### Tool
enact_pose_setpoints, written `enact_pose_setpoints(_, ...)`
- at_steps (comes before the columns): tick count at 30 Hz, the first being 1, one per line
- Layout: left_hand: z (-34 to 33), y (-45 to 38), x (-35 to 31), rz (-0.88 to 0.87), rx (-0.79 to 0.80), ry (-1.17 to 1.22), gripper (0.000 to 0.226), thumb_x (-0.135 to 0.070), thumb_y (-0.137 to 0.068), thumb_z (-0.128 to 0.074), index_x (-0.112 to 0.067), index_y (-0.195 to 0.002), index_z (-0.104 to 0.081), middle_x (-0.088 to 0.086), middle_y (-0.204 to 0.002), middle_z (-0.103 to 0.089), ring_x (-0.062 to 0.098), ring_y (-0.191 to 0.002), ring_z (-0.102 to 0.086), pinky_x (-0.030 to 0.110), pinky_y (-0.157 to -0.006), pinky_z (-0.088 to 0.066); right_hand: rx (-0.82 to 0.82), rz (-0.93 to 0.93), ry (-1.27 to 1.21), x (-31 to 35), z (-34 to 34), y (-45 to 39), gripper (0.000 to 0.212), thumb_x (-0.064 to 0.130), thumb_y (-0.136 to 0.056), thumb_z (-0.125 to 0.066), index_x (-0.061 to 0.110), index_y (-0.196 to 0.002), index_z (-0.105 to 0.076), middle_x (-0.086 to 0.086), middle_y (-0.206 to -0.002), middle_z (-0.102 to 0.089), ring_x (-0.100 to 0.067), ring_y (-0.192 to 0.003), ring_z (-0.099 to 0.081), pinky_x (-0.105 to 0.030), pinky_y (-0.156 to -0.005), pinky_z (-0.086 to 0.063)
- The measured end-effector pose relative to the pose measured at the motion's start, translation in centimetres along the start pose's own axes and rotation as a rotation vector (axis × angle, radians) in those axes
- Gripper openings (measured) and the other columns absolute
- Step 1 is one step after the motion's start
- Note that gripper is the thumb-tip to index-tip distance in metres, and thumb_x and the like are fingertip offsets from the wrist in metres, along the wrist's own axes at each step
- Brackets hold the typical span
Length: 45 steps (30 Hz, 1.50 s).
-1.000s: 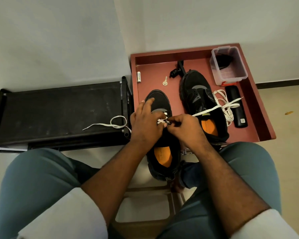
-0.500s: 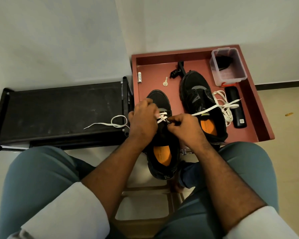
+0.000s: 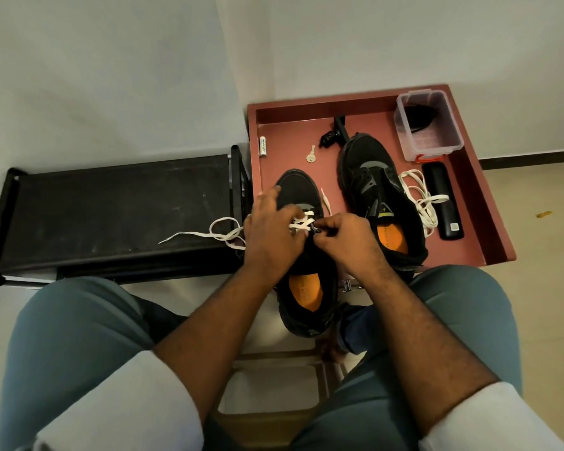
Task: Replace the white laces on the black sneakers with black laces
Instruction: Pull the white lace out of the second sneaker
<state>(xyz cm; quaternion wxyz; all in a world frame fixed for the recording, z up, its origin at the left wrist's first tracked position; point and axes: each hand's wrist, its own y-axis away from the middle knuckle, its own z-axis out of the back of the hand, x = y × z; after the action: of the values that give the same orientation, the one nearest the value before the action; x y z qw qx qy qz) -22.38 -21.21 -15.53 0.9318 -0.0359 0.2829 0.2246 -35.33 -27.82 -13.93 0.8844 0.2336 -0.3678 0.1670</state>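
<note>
Since the earlier frame our left hand [image 3: 269, 229] slid fwd over the near sneaker [image 3: 302, 255], fingertips now reaching the toe, and a white lace end [image 3: 326, 200] shows loose by the toe. Right hand [image 3: 345, 239] sits at the eyelets, fingers curled tight, pinching the white lace [image 3: 302, 222] crossings. Left fingers lie fairly straight, pressing the shoe down. Lace runs across the shoe's long axis, which points away from us; its free tail trails left onto the black rack [image 3: 111, 216]. Right hand's nearer the crossings, so we'd judge it pulls next. Other sneaker [image 3: 378, 190] sits on the red tray [image 3: 489, 229], lace mostly out
</note>
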Motion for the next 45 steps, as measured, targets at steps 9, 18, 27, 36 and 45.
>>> enact_pose_setpoints(9, 0.0, -0.8, 0.7, -0.085, -0.111, -0.113, 0.008, -0.010, -0.089, -0.064, -0.010, -0.094, -0.069, 0.008, -0.130, -0.058, 0.025, -0.126, -0.048, 0.045, -0.103, -0.041, 0.015, -0.013, -0.013, 0.0, 0.3, 0.2, 0.026, 0.009, -0.084, -0.067, 0.010, -0.110, -0.073, -0.006, -0.096, -0.072, -0.017, -0.090, -0.067, -0.024, -0.082, -0.055)
enact_pose_setpoints(18, 2.9, -1.6, 7.9, 0.900, -0.741, 0.646, 0.020, -0.004, -0.095, -0.047, -0.020, -0.082, -0.045, 0.006, -0.104, -0.053, 0.020, -0.092, -0.055, 0.023, -0.084, -0.052, -0.003, -0.008, -0.037, 0.0, 0.3, 0.4, 0.027, 0.008, -0.084, -0.066, 0.010, -0.111, -0.073, -0.005, -0.096, -0.073, -0.015, -0.090, -0.068, -0.019, -0.080, -0.054)
enact_pose_setpoints(27, 0.3, 1.6, 0.8, 0.052, -0.097, -0.014, 0.030, -0.032, -0.087, -0.067, -0.029, -0.116, -0.060, 0.003, -0.160, -0.020, 0.029, -0.150, -0.006, 0.056, -0.116, -0.008, -0.011, 0.049, 0.023, 0.1, 0.1, 0.5, 0.032, 0.011, -0.084, -0.068, 0.013, -0.116, -0.071, -0.004, -0.095, -0.069, -0.017, -0.088, -0.065, -0.031, -0.085, -0.055)
enact_pose_setpoints(36, -0.8, 1.3, -0.3, 0.051, -0.139, 0.015, 0.009, -0.021, -0.087, -0.068, -0.017, -0.094, -0.073, 0.002, -0.134, -0.056, 0.020, -0.130, -0.044, 0.050, -0.109, -0.035, -0.003, 0.064, 0.070, 0.2, 0.0, 0.4, 0.032, 0.014, -0.085, -0.068, 0.012, -0.117, -0.070, -0.005, -0.102, -0.065, -0.015, -0.092, -0.062, -0.028, -0.084, -0.054)
enact_pose_setpoints(45, 1.3, 0.9, 4.2, 0.417, -0.470, 0.274, 0.035, -0.025, -0.089, -0.067, -0.013, -0.119, -0.053, 0.011, -0.129, -0.049, 0.025, -0.119, -0.050, 0.047, -0.099, -0.046, -0.018, 0.169, 0.195, -0.4, -0.6, 0.2, 0.042, 0.019, -0.085, -0.070, 0.016, -0.126, -0.064, 0.001, -0.113, -0.057, -0.013, -0.103, -0.053, -0.024, -0.090, -0.045)
